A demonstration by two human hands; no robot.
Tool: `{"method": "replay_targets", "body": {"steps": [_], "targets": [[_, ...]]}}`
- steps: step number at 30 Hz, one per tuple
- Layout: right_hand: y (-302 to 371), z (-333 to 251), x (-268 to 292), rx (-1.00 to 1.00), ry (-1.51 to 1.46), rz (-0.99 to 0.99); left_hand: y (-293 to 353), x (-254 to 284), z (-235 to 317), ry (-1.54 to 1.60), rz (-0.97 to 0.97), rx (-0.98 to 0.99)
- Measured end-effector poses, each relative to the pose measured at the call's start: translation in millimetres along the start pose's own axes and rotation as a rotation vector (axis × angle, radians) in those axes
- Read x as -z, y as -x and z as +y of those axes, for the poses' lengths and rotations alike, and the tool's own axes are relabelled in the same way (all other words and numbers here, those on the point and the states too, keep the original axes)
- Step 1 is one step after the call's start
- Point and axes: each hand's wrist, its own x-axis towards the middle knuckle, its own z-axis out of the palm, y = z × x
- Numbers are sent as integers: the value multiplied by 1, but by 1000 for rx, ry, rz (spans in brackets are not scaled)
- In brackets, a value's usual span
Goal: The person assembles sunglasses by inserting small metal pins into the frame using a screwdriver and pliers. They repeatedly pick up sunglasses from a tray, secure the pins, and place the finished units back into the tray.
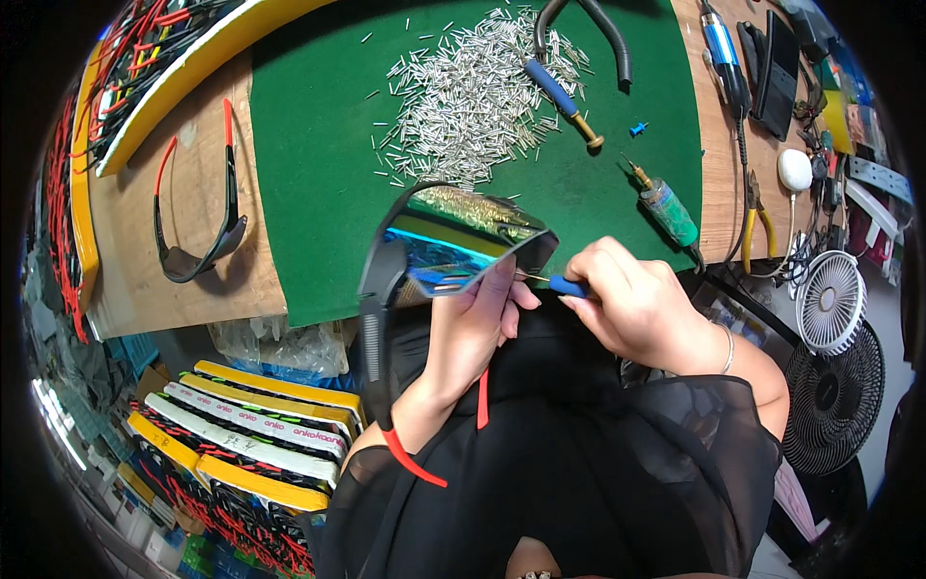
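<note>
Close to my body, my left hand (471, 323) is closed on a pair of black sunglasses (453, 246) with mirrored lenses and red-tipped temple arms. The lenses face up, and one arm hangs down past my wrist. My right hand (632, 307) grips the blue handle of a thin-shafted screwdriver (570, 287). Its slim metal shaft points left at the frame's corner, beside my left fingertips. Whether the tip touches the frame, I cannot tell. Behind the sunglasses, a loose pile of small silver pins or screws (473, 92) lies on a green mat (309, 193).
Another pair of sunglasses (204, 261) rests on the wooden table to the left. Yellow-edged trays of glasses (260, 492) stand lower left. On the right lie a brass-tipped blue tool (564, 101), a green pen-like tool (667, 210), pliers (760, 227) and a white fan (831, 302).
</note>
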Motion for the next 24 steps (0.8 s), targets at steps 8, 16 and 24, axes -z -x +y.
{"method": "replay_targets", "body": {"steps": [8, 16, 24], "targets": [[2, 1, -4, 15, -20, 24, 1, 2, -1, 16, -7, 16], [10, 10, -10, 32, 64, -34, 1, 1, 0, 2, -7, 2], [13, 11, -12, 0, -21, -41, 0, 0, -2, -32, -7, -29]]}}
